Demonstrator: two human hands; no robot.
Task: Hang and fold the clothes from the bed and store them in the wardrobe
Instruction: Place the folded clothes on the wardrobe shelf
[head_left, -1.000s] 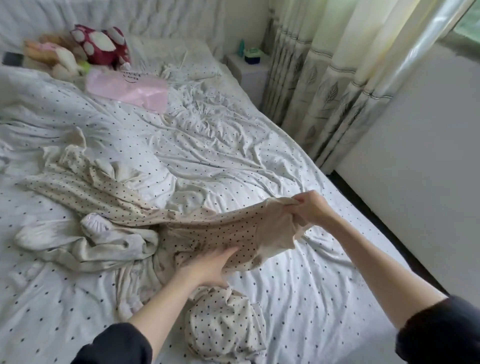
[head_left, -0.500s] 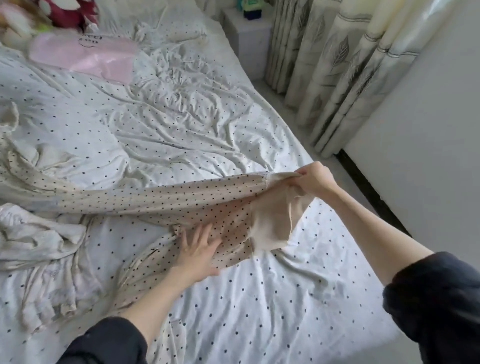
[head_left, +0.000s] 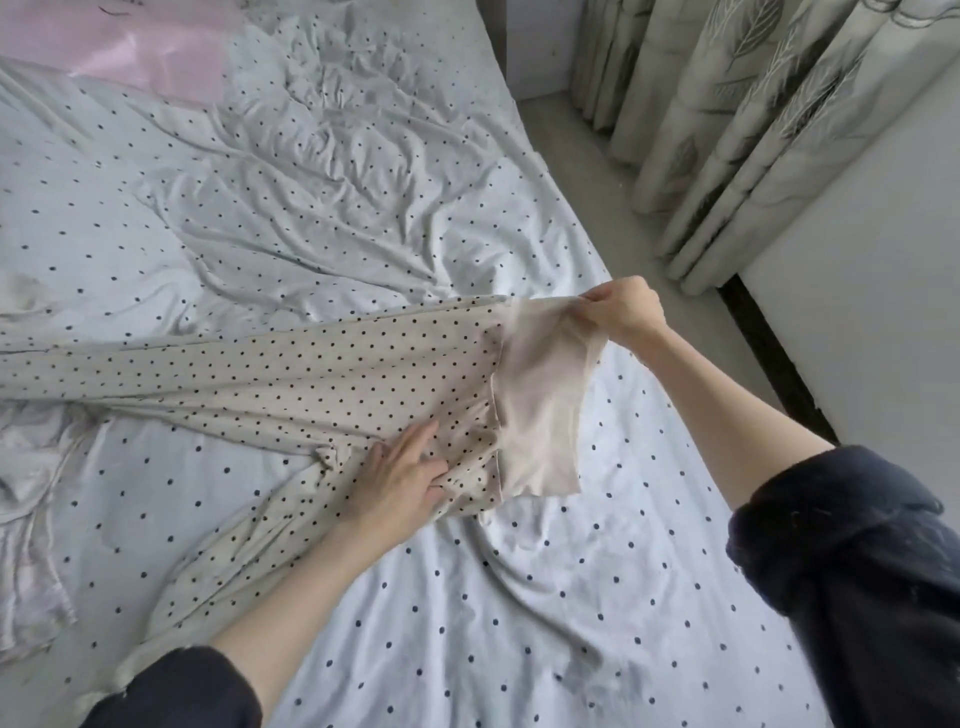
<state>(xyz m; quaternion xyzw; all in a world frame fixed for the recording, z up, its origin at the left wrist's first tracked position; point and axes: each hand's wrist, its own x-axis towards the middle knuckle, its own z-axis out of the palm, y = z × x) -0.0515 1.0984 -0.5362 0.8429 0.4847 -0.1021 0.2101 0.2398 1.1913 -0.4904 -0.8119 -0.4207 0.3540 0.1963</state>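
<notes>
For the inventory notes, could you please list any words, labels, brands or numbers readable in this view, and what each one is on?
None can be read.
The pink sheet at the head of the bed carries a small dark mark at its top edge, too small and cut off to read.
The polka-dot garment held by the right hand and under the left hand shows no tag or print.
The leaf-patterned curtains show no text.
</notes>
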